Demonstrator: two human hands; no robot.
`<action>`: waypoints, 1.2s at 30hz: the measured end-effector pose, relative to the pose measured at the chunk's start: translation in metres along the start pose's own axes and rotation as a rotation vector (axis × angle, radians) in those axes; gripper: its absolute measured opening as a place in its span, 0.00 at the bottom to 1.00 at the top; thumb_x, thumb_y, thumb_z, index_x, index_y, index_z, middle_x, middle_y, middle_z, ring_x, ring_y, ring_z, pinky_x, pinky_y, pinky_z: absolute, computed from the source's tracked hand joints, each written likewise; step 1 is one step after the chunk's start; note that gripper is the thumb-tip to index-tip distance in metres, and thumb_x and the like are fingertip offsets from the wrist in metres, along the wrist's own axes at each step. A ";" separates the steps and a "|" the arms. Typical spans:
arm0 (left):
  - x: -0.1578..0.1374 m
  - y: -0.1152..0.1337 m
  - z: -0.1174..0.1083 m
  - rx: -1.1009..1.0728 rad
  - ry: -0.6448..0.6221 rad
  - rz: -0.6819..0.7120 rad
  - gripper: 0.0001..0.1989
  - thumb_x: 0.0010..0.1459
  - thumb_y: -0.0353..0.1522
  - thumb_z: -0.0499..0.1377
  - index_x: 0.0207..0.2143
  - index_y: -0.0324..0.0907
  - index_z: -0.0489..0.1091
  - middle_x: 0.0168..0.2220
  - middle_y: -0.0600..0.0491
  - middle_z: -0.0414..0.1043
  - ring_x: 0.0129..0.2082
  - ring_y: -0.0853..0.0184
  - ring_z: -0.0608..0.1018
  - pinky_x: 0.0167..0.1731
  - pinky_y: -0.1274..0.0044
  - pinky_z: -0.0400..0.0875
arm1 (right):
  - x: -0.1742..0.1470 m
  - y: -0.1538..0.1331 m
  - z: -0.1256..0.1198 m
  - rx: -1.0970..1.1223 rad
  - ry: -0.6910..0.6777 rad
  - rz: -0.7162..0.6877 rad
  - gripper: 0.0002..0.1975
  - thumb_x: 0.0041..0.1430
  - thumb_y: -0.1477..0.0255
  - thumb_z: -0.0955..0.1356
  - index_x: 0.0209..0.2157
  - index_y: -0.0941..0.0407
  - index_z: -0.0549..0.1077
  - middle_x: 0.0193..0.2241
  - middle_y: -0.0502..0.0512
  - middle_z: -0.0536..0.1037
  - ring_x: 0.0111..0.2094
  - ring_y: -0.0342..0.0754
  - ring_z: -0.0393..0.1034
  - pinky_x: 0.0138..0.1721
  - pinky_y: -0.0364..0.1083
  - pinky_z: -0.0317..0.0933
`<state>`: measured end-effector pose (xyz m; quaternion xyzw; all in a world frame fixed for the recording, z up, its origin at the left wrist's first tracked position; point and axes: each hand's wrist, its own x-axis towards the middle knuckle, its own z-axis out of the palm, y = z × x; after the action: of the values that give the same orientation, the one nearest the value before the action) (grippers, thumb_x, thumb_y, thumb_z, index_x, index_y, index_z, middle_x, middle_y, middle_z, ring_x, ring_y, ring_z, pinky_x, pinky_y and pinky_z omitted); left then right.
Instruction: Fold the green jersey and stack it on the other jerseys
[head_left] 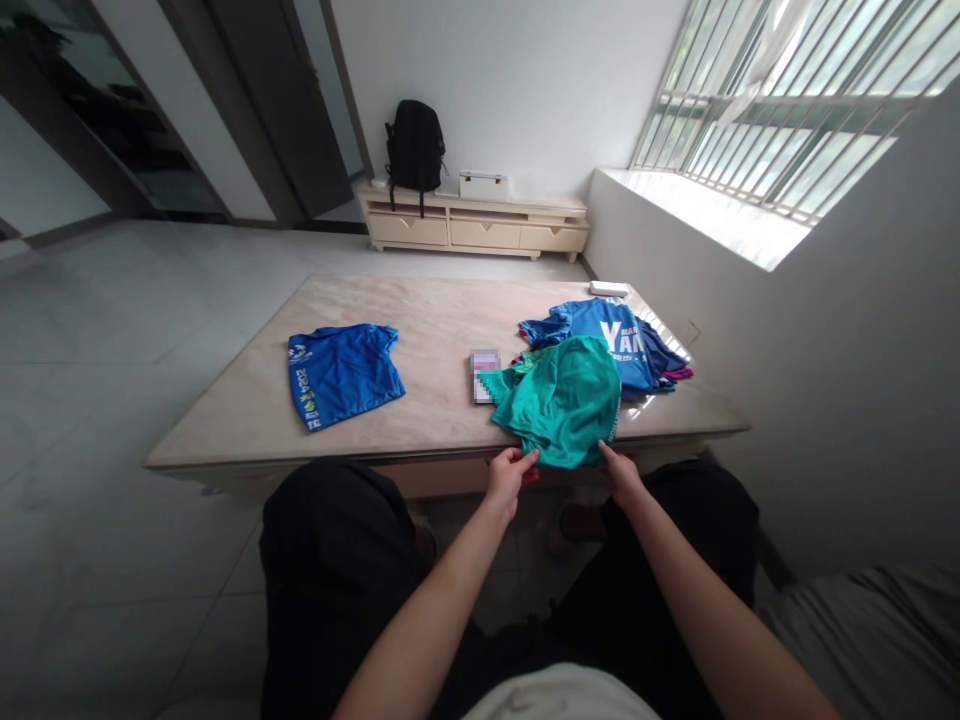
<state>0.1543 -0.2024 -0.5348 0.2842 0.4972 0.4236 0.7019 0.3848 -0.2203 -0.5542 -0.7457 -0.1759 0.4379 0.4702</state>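
A green shirt (566,400) lies loosely at the table's near edge, partly over a pile of clothes. My left hand (511,472) pinches its near left corner, thumb on top. At its near right corner, my right hand (618,472) grips the cloth between thumb and fingers. Under and behind the green cloth rests a blue shirt (585,322) with white lettering, among other garments. To the left, a folded blue shirt (345,372) with printed figures lies flat. A phone-like rectangle (484,362), its screen blurred, sits beside the green shirt and is partly covered by it.
The stone-topped table (420,300) stands before my knees. A small white box-like object (608,289) lies at its far right. Against the back wall, a low cabinet (480,232) carries a black backpack (416,145) and a white case (483,185). A barred window (787,120) is at right.
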 end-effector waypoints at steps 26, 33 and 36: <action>-0.138 0.259 0.000 0.597 -0.154 0.932 0.12 0.59 0.34 0.69 0.46 0.41 0.81 0.40 0.51 0.83 0.39 0.65 0.82 0.41 0.77 0.76 | -0.194 -0.246 -0.100 -0.059 -0.320 -0.714 0.31 0.40 0.64 0.84 0.50 0.48 0.82 0.47 0.55 0.84 0.45 0.57 0.80 0.39 0.48 0.80; -0.136 0.262 -0.001 0.904 0.006 1.167 0.09 0.68 0.37 0.62 0.38 0.42 0.77 0.29 0.56 0.73 0.29 0.69 0.73 0.33 0.77 0.66 | -0.204 -0.242 -0.080 -0.172 -0.027 -0.830 0.23 0.45 0.55 0.81 0.40 0.54 0.83 0.31 0.54 0.84 0.35 0.56 0.82 0.39 0.52 0.78; -0.132 0.263 -0.001 0.945 -0.013 1.265 0.08 0.68 0.35 0.61 0.37 0.41 0.76 0.35 0.53 0.72 0.34 0.67 0.74 0.35 0.76 0.68 | -0.193 -0.240 -0.083 -0.293 -0.006 -0.888 0.22 0.52 0.49 0.77 0.35 0.54 0.83 0.23 0.53 0.80 0.24 0.50 0.75 0.27 0.48 0.71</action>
<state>0.0517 -0.1920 -0.2587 0.7837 0.3643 0.4844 0.1356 0.3820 -0.2772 -0.2403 -0.6555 -0.5394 0.1669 0.5014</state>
